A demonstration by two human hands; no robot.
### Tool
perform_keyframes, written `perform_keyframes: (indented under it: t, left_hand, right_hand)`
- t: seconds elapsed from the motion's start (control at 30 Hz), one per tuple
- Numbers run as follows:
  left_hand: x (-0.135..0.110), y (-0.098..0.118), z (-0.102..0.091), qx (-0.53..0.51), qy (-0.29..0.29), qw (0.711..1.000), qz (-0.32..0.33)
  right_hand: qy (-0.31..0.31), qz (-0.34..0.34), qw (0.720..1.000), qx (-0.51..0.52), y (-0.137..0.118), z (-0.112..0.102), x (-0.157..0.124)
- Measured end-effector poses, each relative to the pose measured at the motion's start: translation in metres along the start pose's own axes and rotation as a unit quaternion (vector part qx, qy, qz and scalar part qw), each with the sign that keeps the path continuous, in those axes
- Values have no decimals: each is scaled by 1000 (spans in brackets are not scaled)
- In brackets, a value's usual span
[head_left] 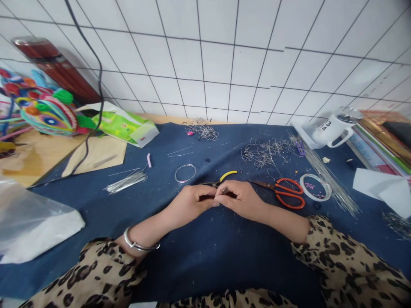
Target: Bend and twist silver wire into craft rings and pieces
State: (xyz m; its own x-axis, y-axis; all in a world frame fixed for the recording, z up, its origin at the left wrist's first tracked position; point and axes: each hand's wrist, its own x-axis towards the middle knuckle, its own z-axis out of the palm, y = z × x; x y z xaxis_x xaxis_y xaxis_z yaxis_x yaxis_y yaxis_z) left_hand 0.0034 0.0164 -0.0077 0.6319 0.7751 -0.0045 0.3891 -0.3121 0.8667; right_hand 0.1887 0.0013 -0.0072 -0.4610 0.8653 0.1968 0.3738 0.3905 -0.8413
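Observation:
My left hand [193, 202] and my right hand [241, 197] meet over the middle of the dark blue cloth, fingertips touching. Both are closed in a pinch. Whatever lies between the fingers is too small and hidden to name. Just behind them rest pliers with a yellow handle [228, 175], partly covered by my hands. To the right of my right hand lie scissors with orange handles [290, 193]. A wire ring [185, 173] with a few pink specks lies beyond my left hand. A bundle of cut wires [126, 181] is farther left.
Tangled wire [268, 152] lies at the back right, near a round dish [315, 187] of pink beads and long straight wires [332, 179]. A white mug [337, 127] stands by books. On the left are a plastic bag [35, 220], a green packet [126, 124] and a black cable [100, 70].

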Motion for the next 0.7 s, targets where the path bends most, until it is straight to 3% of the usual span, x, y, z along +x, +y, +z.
perform_keyframes:
  t: [0.17, 0.33, 0.7]
  left_hand:
    - [-1, 3, -14, 8, 24, 1000, 1]
    - [-1, 2, -13, 43, 51, 998, 5]
    - [-2, -1, -10, 12, 142, 990, -16]
  right_hand:
    - [-22, 30, 999, -26, 0, -1, 0]
    - [-25, 53, 998, -29, 2, 2, -1]
    - [0, 22, 996, -83, -2, 3, -4]
